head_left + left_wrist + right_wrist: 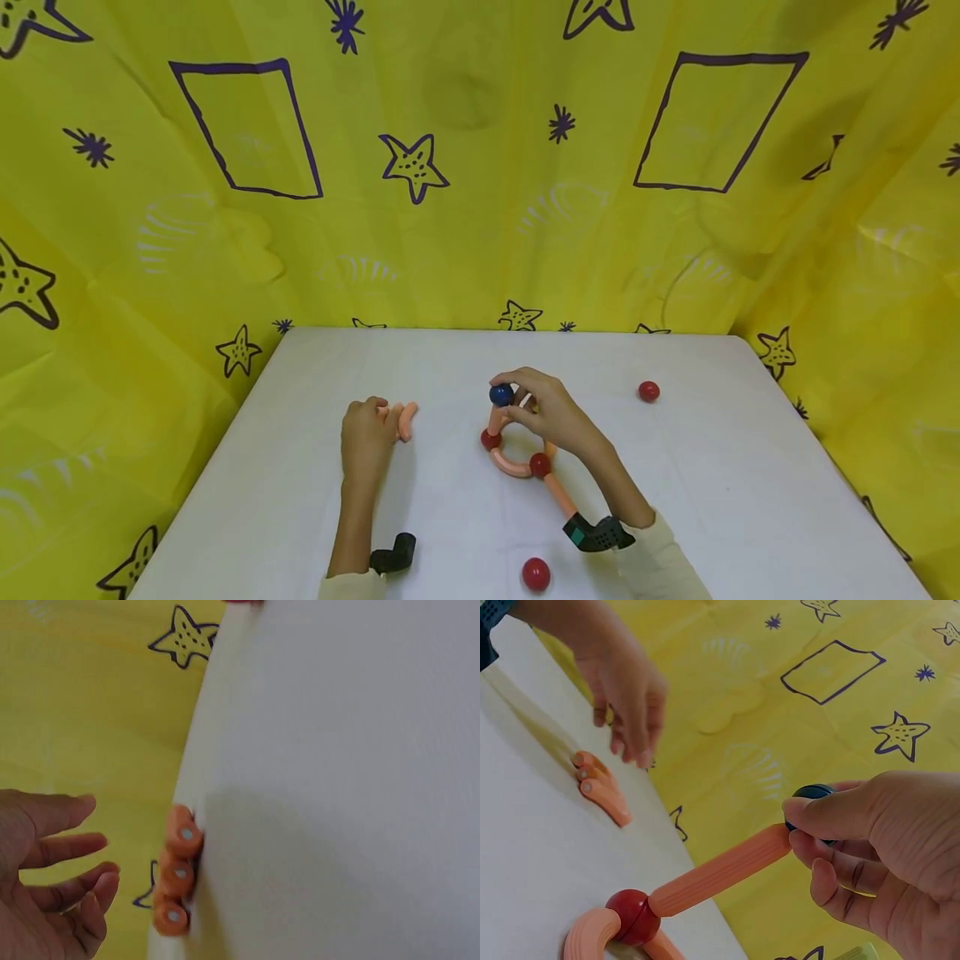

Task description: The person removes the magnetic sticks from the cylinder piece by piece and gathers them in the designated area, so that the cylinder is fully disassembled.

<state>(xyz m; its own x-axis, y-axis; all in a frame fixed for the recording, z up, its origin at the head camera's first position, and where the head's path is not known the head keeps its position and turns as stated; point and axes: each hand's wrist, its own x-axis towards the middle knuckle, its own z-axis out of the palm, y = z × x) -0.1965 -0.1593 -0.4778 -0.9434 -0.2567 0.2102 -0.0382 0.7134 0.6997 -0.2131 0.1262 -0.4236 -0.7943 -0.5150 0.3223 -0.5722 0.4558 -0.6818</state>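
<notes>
My right hand (553, 410) pinches a blue ball (500, 395) between thumb and fingers. Below that ball, a straight orange magnetic stick (720, 871) slants down to a red ball (635, 918) on the table. The red ball joins a ring with curved orange sticks (512, 464) and a second red ball (540, 465), from which another straight stick (559, 495) extends toward the right wrist. With fingers loosely bent and nothing in them, my left hand (366, 437) is above several loose curved orange sticks (178, 874), lying side by side with metal tips showing.
One loose red ball (648, 391) lies at the back right of the white table (285, 500), another red ball (536, 575) near the front. A yellow curtain (480, 250) with drawn stars encloses the back and sides. Both wrists wear black camera mounts (597, 533).
</notes>
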